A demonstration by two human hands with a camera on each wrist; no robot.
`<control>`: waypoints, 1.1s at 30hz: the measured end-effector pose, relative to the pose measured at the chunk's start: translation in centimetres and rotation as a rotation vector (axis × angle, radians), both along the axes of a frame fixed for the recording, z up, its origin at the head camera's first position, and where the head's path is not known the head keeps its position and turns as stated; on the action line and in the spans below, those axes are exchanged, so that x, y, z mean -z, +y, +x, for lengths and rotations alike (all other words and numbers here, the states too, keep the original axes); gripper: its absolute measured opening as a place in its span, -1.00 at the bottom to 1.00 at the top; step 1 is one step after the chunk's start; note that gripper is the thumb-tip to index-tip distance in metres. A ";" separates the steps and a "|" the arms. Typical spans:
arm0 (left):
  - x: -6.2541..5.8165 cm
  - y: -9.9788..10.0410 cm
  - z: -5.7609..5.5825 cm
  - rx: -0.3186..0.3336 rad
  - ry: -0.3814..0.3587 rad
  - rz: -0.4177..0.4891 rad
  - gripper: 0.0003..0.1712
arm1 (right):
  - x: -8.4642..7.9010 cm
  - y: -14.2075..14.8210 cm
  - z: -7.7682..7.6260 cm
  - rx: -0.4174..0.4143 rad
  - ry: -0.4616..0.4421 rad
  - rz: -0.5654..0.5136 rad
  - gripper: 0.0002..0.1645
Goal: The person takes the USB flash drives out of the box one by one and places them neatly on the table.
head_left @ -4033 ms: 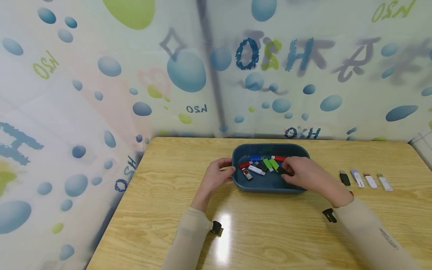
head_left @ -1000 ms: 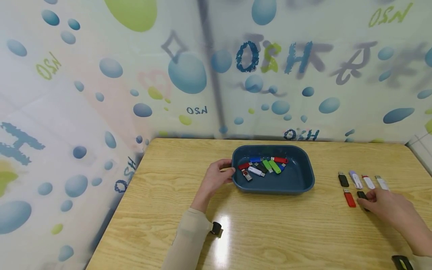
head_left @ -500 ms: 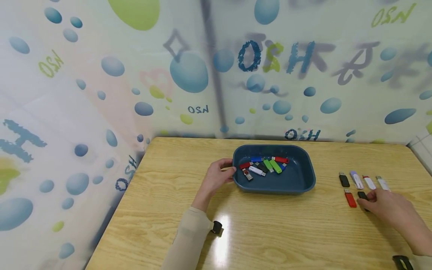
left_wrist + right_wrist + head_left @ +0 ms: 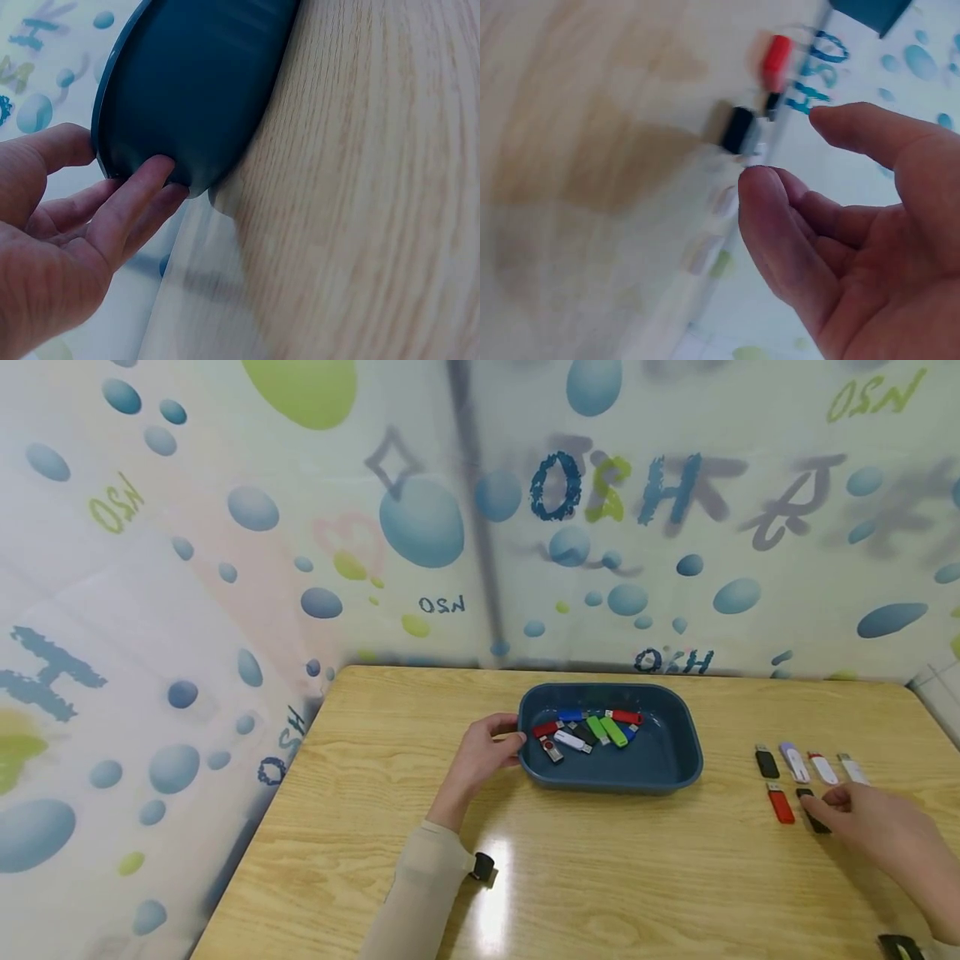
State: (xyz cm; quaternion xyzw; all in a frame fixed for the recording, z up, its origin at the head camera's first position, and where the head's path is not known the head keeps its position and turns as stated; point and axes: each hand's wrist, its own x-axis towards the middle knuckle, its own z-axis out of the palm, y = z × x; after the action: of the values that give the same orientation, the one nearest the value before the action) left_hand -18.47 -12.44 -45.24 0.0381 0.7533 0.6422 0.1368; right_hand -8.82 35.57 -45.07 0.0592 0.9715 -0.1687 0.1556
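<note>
A dark blue plastic tray (image 4: 675, 760) holds several USB flash drives, among them green, red, blue, white and black ones. My left hand (image 4: 483, 756) grips its left end, thumb and fingers against the rim and outer wall (image 4: 195, 82). On the right of the table, a black USB flash drive (image 4: 812, 817) lies under and beside the fingertips of my right hand (image 4: 873, 827). In the right wrist view that hand (image 4: 855, 232) has thumb and forefinger spread, holding nothing, with the black drive (image 4: 739, 130) beyond them on the wood.
Left of that drive lies a red one (image 4: 781, 805). Behind them a row holds a black drive (image 4: 767, 762), a lilac-and-white one (image 4: 795, 763), a red-and-white one (image 4: 822, 767) and a white one (image 4: 852, 767). A patterned curtain (image 4: 337, 527) stands behind the table.
My right hand took a black drive from the tray to the right of the red one. It has since let go and drawn slightly back. My left hand stays on the tray.
</note>
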 end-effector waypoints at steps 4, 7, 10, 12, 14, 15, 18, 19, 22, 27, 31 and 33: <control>0.1 0.1 0.0 -0.008 0.002 0.003 -0.52 | -1.3 -0.9 0.1 0.010 0.095 -0.016 -0.31; 0.2 0.1 -0.1 -0.013 0.006 0.004 -0.53 | -2.7 -2.5 -0.1 0.020 0.179 -0.022 -0.36; 0.2 0.1 0.0 -0.012 0.007 0.010 -0.53 | -3.7 -4.5 -0.3 0.015 0.289 -0.049 -0.47; 0.2 0.1 0.0 -0.010 0.007 0.010 -0.53 | -4.2 -5.9 -0.4 0.000 0.369 -0.090 -0.53; 0.1 0.1 0.1 -0.009 0.008 0.007 -0.52 | -4.4 -7.2 -0.6 -0.030 0.452 -0.138 -0.58; 0.1 0.1 0.1 -0.009 0.008 0.006 -0.53 | -4.6 -7.7 -0.7 -0.047 0.478 -0.163 -0.61; 0.1 0.1 0.1 -0.010 0.010 0.005 -0.53 | -5.0 -9.6 -1.4 -0.097 0.550 -0.212 -0.65; 0.1 0.1 0.1 -0.009 0.010 0.005 -0.53 | -5.1 -10.3 -1.7 -0.111 0.553 -0.225 -0.65; 0.2 0.0 0.0 -0.008 0.009 0.007 -0.53 | -5.4 -12.7 -2.6 -0.154 0.559 -0.234 -0.69; 0.2 0.0 0.1 -0.005 0.009 0.005 -0.52 | -5.7 -16.4 -4.2 -0.237 0.508 -0.233 -0.69; 0.1 0.1 0.0 -0.007 0.004 0.011 -0.53 | -5.6 -19.0 -5.3 -0.286 0.471 -0.223 -0.68; 0.1 0.1 0.1 -0.009 0.003 0.009 -0.53 | -5.4 -20.2 -5.8 -0.309 0.449 -0.230 -0.67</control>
State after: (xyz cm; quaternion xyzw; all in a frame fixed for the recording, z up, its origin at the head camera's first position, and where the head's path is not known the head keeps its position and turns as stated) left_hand -18.41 -12.35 -45.30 0.0365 0.7507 0.6462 0.1326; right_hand -14.66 15.41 -39.72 -0.1461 0.9537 -0.2608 -0.0338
